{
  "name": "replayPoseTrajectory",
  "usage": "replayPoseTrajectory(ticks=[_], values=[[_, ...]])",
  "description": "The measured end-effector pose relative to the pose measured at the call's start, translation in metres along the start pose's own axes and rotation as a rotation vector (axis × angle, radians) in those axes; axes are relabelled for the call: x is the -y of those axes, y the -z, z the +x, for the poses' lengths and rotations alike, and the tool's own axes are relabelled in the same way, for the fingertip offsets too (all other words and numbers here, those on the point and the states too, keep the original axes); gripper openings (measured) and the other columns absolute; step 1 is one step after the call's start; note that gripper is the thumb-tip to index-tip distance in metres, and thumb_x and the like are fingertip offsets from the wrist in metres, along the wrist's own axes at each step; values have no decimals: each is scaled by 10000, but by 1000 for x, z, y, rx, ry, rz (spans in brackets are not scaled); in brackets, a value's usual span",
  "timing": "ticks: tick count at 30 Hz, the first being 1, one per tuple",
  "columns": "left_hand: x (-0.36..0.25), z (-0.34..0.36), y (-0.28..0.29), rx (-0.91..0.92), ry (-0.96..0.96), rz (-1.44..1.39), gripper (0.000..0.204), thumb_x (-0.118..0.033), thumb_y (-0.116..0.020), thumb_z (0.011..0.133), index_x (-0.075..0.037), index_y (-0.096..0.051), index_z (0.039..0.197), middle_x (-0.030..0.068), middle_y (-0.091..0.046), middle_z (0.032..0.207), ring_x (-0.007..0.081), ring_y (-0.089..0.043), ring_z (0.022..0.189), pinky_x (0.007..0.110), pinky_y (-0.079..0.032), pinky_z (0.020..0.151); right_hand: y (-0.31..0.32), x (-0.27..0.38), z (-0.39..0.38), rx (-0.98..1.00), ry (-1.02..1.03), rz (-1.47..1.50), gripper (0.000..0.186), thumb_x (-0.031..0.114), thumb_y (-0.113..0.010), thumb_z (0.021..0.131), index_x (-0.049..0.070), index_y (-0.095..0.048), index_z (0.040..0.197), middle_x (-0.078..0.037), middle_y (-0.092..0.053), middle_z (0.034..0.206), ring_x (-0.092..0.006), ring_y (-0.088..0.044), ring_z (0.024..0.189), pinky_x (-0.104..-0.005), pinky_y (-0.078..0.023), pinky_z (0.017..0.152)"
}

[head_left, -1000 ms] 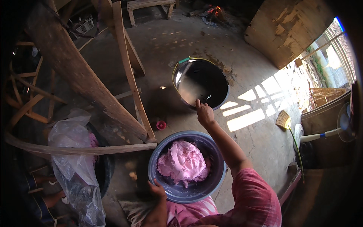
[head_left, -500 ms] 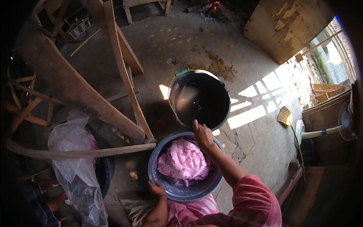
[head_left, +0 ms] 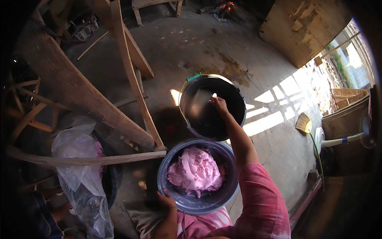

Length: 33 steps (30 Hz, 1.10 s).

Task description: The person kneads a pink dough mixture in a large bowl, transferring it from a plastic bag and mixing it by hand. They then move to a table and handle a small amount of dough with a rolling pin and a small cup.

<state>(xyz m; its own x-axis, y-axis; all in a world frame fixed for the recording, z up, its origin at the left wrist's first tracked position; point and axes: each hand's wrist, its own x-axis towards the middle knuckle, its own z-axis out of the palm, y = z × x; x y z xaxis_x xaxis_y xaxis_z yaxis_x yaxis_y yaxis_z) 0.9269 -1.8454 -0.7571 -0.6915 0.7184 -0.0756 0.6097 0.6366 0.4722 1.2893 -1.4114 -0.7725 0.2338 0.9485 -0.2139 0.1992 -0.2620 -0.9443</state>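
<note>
Holding the right hand (head_left: 218,104) within the outline of the dark bucket's (head_left: 199,127) open mouth, with fingers bent, partly blurred and bright at the tips. Cannot tell whether closed on anything, or whether dipped below the bucket's rim. Gripping the near-left edge of the blue-grey basin (head_left: 199,204) with the left hand (head_left: 169,202), fingers closed at the rim.

Inside the basin, around the middle of its bottom, a big pink lump (head_left: 195,169), rough and folded on top, with pale smears on the wall nearby. Just past the basin's near edge, pink-and-white cloth (head_left: 199,225). Right beyond the far edge, on the concrete floor (head_left: 175,47), the bucket; cannot tell whether touching the basin. Along the bucket's far-left rim, a yellow handle with a green grip (head_left: 193,77).

Farther out to the left, a wooden frame (head_left: 93,103) with long slanting beams, and behind its lowest bar a dark tub (head_left: 114,179), partly covered by a clear plastic sheet (head_left: 81,179) and showing some pink stuff at the side. At the lower left, in shadow, another person's legs (head_left: 60,213). To the right, a broom (head_left: 303,123) beside patches of sunlight. Toward the floor's far end, a small fire (head_left: 228,6).
</note>
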Motion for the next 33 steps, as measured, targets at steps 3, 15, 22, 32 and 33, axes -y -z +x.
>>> replayPoseTrajectory(ticks=[3, 15, 22, 32, 33], values=[[-9, 3, 14, 63, 27, -31, 454, -287, -566, 934, 52, -497, 1229, 291, -590, 1131, 424, -583, 1053, 447, -452, 908, -17, -26, 3, 446, 103, -438, 267, 275, -509, 958, 46, -631, 894, -37, -651, 790, -125, -562, 629, -277, -459, 595], [-147, 5, -7, 420, -891, -199, 1010, -423, -805, 660, -15, -305, 1437, 236, -293, 1480, 404, -255, 1385, 543, -175, 1130, -41, 102, -276, 1151, -65, -373, 287, 244, -461, 984, 9, -624, 969, -158, -649, 871, -276, -635, 810, -390, -501, 753], [-138, 0, -34, 540, -935, 151, 1104, -533, -843, 529, -115, -353, 1426, 144, -222, 1536, 408, -167, 1404, 680, -188, 1059, -15, 95, -176, 641, 29, -268, 398, 307, -456, 973, -17, -667, 876, -206, -667, 839, -413, -642, 770, -471, -526, 714], [-132, 14, -48, 592, -915, 107, 1133, -554, -861, 473, -224, -349, 1429, 146, -138, 1552, 483, -70, 1402, 653, -140, 1092, -23, 35, -58, 757, -421, 75, 277, 276, -485, 958, 53, -603, 843, -103, -611, 723, -241, -611, 665, -358, -480, 564], [-129, 14, -49, 563, -926, 110, 1126, -555, -862, 468, -221, -362, 1421, 153, -148, 1546, 485, -74, 1400, 649, -140, 1095, -19, 46, -68, 873, -587, 254, 271, 279, -481, 962, 65, -592, 839, -87, -597, 704, -221, -597, 644, -345, -467, 545]])
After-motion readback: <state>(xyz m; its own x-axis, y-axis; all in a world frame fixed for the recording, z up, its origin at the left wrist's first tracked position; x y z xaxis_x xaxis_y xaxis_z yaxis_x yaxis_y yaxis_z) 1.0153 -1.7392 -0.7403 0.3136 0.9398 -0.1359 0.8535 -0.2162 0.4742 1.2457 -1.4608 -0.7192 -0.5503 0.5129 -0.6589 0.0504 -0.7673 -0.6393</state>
